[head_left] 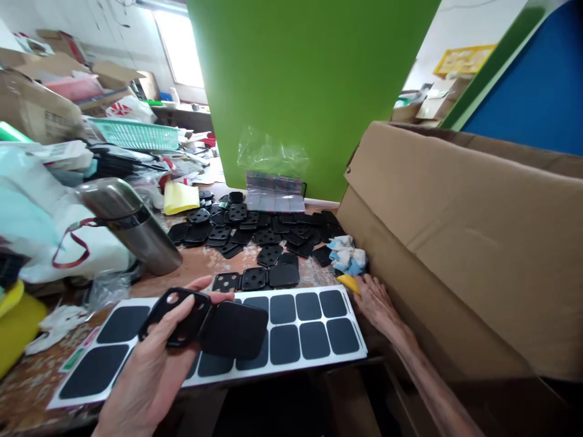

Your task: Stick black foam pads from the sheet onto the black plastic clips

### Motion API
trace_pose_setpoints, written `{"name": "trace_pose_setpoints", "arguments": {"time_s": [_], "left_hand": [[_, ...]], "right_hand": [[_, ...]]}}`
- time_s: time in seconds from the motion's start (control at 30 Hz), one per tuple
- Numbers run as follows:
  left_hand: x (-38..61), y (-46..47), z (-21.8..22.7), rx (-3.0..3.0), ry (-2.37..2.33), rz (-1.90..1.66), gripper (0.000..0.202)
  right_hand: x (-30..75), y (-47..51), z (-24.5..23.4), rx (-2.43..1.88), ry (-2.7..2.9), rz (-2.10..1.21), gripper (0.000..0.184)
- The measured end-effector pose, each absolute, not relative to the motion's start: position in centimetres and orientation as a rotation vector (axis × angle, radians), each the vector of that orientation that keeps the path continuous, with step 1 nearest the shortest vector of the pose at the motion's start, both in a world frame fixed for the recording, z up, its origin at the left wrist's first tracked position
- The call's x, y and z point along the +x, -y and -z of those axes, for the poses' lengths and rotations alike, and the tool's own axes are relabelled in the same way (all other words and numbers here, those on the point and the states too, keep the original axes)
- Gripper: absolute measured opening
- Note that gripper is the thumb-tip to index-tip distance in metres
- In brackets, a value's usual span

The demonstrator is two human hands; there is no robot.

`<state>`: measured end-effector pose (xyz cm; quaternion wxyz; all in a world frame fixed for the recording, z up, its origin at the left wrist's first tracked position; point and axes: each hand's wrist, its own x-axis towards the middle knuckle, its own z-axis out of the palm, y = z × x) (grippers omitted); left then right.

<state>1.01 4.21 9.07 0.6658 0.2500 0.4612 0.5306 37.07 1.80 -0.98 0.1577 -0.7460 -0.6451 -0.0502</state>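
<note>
Left hand (150, 370) | gripping black pads (232, 329) | right hand (376, 304) open, beside cardboard box (437, 243)

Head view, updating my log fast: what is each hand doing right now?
Left hand: closed, holding a black holed square and a solid black square pad.
Right hand: open, empty, beside a yellow scrap.

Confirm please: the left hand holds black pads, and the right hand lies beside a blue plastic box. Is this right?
No, the head view shows the box is brown cardboard, not blue plastic; the left hand and right hand are as you said.
</note>
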Motion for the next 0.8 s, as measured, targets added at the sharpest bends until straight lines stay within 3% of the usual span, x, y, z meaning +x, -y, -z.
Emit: {"name": "trace_pose_setpoints", "arguments": {"time_s": [0.27, 0.53, 0.8], "left_hand": [[2.4, -4.9, -10.1, 0.923, -1.03, -1.266, 0.018], [4.2, -4.5, -9.6, 1.581, -1.215, -1.092, 0.02], [3.8, -4.2, -9.3, 1.807, -1.226, -1.086, 0.02]], "right_hand": [[34.8, -0.4, -1.5, -2.09, 1.839, 0.145, 0.035], [21.6, 0.7, -8.2, -1.519, 2.163, -0.014, 0.033], [18.9, -0.3, -10.2, -1.438, 2.353, 0.147, 0.033]]}}
